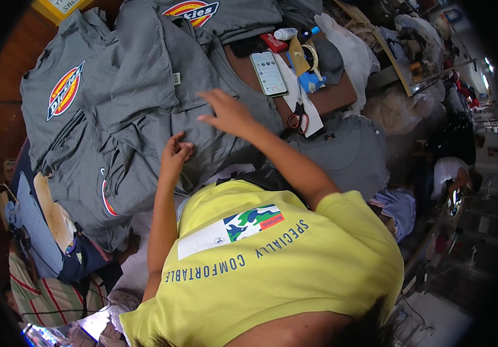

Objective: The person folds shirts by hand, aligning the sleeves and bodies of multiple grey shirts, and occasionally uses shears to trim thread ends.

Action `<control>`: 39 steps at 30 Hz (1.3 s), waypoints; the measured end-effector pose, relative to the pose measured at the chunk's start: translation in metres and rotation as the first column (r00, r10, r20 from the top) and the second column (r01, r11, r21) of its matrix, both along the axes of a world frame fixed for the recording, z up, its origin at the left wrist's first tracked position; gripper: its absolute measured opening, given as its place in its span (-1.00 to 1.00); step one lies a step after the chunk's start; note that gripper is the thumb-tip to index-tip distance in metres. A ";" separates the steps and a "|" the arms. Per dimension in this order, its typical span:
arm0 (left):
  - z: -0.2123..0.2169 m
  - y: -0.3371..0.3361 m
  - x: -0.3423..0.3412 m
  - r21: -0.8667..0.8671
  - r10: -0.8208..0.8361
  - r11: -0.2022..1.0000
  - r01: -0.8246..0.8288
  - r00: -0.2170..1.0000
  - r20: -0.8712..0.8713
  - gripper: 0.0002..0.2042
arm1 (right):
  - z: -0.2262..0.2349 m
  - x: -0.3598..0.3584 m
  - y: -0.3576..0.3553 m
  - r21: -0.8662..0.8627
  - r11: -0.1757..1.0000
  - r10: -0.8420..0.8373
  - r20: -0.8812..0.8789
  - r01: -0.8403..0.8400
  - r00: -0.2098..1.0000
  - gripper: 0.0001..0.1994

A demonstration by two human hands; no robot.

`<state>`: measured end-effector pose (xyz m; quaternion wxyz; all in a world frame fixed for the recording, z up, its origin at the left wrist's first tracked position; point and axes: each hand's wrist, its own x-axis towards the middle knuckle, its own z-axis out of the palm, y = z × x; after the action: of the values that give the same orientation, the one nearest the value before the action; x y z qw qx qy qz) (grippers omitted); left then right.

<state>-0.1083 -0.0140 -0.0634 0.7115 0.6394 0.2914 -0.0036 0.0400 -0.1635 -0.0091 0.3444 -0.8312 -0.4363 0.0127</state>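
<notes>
Grey T-shirts lie spread and heaped in front of me, and one grey T-shirt (145, 124) is under both my hands. My left hand (176, 152) rests low on the cloth with its fingers curled in; whether a bit of fabric is caught in them is hidden. Farther right, my right hand (227, 113) is held over the shirt, its fingers apart and nothing in them. A red, yellow and blue printed badge (65, 91) shows on the shirt at the left. Near the middle a small white label (176, 78) sits at a cloth edge.
On a brown surface (341, 87) to the right lie a phone (269, 73) with its screen lit, scissors (299, 119), a white bottle (285, 34) and a blue packet (311, 82). Another grey shirt (341, 151) lies nearer. A person (454, 176) bends over work at far right.
</notes>
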 end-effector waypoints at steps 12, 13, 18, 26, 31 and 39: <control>-0.009 -0.003 -0.009 -0.176 0.319 0.933 -0.315 0.948 -0.006 -0.22 | -0.038 0.069 0.040 0.100 0.964 -0.230 -0.141 0.245 0.963 -0.87; -0.008 -0.001 -0.010 -0.197 0.378 0.908 -0.370 0.926 0.006 -0.22 | -0.032 0.072 0.026 0.353 0.895 -0.247 -0.117 0.273 0.962 -0.89; -0.016 0.027 -0.024 0.219 0.568 0.725 -0.654 0.746 0.348 -0.19 | -0.001 0.054 -0.092 0.496 0.542 -0.289 -0.648 0.678 0.705 -0.90; 0.018 0.022 -0.002 -0.861 0.651 0.282 -0.424 0.743 -0.153 -0.18 | -0.019 -0.046 -0.070 0.174 0.984 0.034 -0.361 0.031 0.932 -0.86; 0.025 0.030 0.026 -0.834 0.599 0.390 -0.389 0.796 -0.090 -0.23 | 0.000 -0.069 -0.023 0.109 0.900 0.432 -0.367 -0.423 0.824 -0.75; 0.040 0.034 0.017 -0.889 0.473 0.453 -0.070 0.864 0.173 -0.81 | -0.019 -0.074 0.023 0.148 0.929 0.369 -0.294 -0.339 0.882 -0.64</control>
<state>-0.0909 0.0202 -0.0239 0.9663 0.1288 0.1998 0.0985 -0.0341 -0.1408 -0.0281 0.4398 -0.7076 -0.5199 0.1884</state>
